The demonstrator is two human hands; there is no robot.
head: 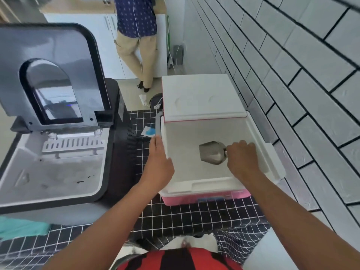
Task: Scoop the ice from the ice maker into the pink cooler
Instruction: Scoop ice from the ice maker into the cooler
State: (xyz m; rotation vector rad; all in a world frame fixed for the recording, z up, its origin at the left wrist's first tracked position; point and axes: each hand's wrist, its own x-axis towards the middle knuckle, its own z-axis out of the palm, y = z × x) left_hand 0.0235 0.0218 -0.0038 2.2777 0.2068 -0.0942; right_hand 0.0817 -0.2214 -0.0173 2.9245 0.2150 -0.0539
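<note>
Tabletop [175,217], black grid cloth. Pink cooler [204,197], lid raised, on it at right. Left hand [158,162], fingers straight, rests on cooler's left rim. Right hand [242,157], grip curled round handle of metal scoop [212,152], held inside cooler. Ice maker [52,152], lid up, at left. Second person [136,41] standing beyond.
</note>
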